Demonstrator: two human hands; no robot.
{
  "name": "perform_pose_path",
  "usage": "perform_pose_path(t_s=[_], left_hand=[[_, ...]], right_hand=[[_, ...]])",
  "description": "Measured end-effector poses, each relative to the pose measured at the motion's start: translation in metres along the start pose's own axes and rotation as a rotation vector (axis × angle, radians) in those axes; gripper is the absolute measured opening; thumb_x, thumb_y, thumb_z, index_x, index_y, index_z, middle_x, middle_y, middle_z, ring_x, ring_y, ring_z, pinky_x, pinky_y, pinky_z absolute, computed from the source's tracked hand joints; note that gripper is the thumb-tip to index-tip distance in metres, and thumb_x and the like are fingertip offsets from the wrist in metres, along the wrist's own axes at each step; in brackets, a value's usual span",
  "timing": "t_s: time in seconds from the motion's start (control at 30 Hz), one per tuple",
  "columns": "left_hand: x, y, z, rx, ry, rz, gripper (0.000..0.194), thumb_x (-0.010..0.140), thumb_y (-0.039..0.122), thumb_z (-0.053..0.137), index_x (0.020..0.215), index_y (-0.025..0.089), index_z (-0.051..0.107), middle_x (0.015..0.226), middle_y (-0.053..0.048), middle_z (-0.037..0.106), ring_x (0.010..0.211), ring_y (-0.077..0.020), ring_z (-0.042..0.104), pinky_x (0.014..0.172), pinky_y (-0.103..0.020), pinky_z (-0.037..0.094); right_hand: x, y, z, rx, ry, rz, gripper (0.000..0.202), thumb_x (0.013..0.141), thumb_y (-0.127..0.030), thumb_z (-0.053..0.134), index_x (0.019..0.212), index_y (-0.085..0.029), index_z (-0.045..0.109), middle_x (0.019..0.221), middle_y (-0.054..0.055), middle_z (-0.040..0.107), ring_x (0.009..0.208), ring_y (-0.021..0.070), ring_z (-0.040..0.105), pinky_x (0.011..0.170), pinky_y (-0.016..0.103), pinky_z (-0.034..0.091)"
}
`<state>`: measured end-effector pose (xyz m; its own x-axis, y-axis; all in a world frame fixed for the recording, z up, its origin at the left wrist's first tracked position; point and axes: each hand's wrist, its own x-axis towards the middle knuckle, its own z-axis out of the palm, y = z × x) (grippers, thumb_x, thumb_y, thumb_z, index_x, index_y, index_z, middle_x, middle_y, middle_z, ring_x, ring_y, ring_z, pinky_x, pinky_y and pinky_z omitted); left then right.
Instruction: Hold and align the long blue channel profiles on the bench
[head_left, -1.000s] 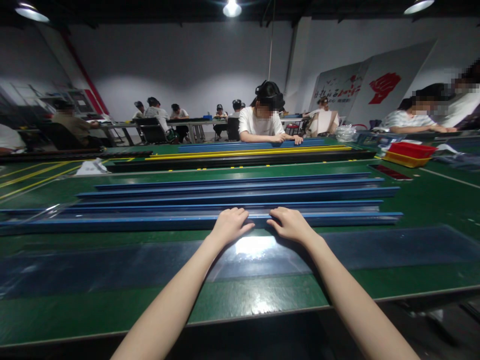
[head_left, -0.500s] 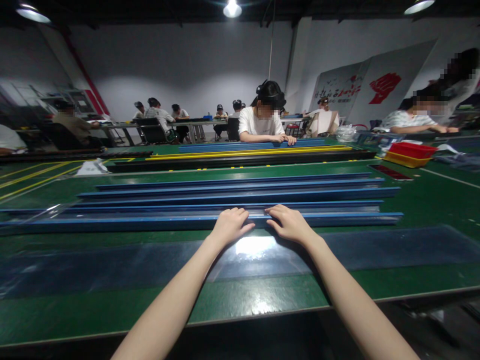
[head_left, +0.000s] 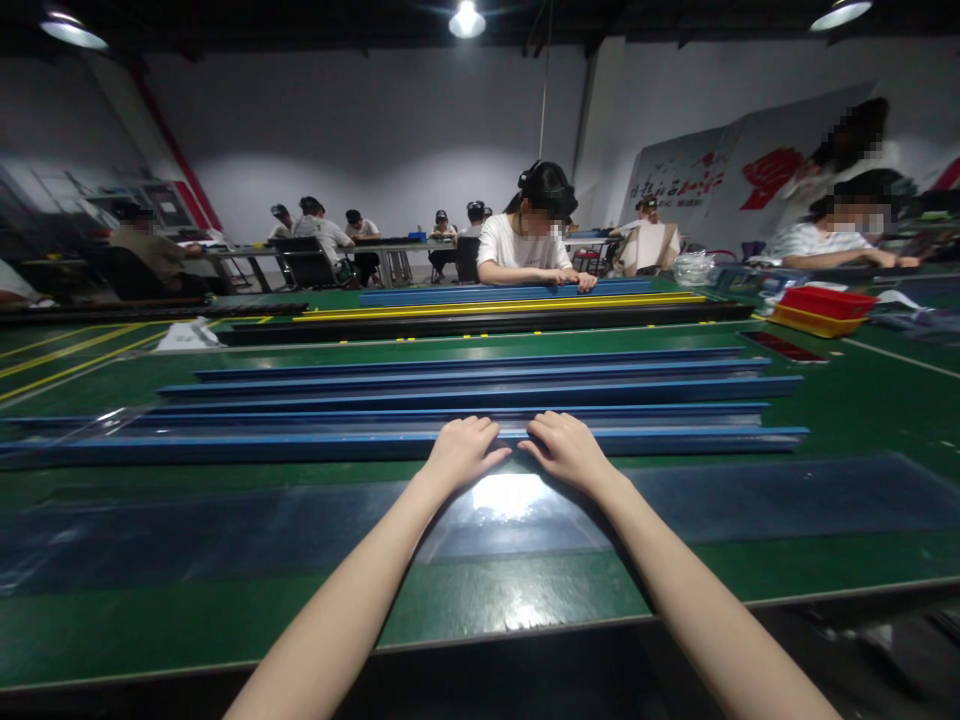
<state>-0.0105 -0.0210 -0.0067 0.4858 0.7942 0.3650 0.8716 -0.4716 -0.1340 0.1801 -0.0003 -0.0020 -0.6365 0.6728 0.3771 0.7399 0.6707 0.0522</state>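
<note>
A: Start on the left. What's there?

B: Shiny clear film, lying slack across the front blue rail, which runs along the green table.

A: And the left hand?

B: Fingers bent over the rail, thumb pointing inward. It seems to touch; whether it squeezes, I can't tell.

A: Between the arms?

B: A long clear sheet, flat on the table, nearer the body and reaching out both ways. It's outside every rail with no hand on it, so I'd call that piece not dealt with.

A: The right hand?

B: Much the same: fingers over the rail, near the left hand but apart from it. Grip unclear too.

A: How far along is that rail?

B: Toward its right end film seems to lie inside, so I'd judge it partly done; finished or not, I can't say. Farther right and back sits a red bin.
</note>
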Motion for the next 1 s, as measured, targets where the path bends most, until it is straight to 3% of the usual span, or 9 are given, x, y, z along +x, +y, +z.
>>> perform_pose_path(t_s=[0.27,0.6,1.0], left_hand=[[-0.001,-0.002,0.003,0.004,0.002,-0.01,0.03,0.084,0.046,0.045,0.083,0.018,0.054,0.085,-0.004,0.062,0.08,-0.018,0.057,0.065,-0.027,0.039],[-0.001,-0.008,0.004,-0.014,0.045,-0.016,0.031,0.083,0.048,0.046,0.086,0.018,0.053,0.087,-0.003,0.063,0.083,-0.0172,0.057,0.068,-0.026,0.04],[-0.001,-0.011,0.002,0.001,0.05,-0.029,0.029,0.082,0.046,0.049,0.085,0.018,0.054,0.086,-0.003,0.063,0.08,-0.017,0.057,0.067,-0.026,0.039]], right_hand=[[-0.001,0.001,0.004,-0.011,0.116,-0.026,0.023,0.085,-0.031,0.048,0.069,-0.016,0.056,0.071,0.004,0.058,0.07,0.014,0.049,0.061,0.025,0.029],[0.001,0.008,-0.003,-0.037,0.026,-0.006,0.024,0.084,-0.031,0.048,0.068,-0.016,0.058,0.071,0.005,0.059,0.069,0.0135,0.051,0.058,0.024,0.028],[-0.02,0.039,-0.014,-0.062,-0.045,0.181,0.027,0.081,-0.036,0.046,0.066,-0.018,0.059,0.075,0.005,0.061,0.071,0.0156,0.054,0.057,0.025,0.028]])
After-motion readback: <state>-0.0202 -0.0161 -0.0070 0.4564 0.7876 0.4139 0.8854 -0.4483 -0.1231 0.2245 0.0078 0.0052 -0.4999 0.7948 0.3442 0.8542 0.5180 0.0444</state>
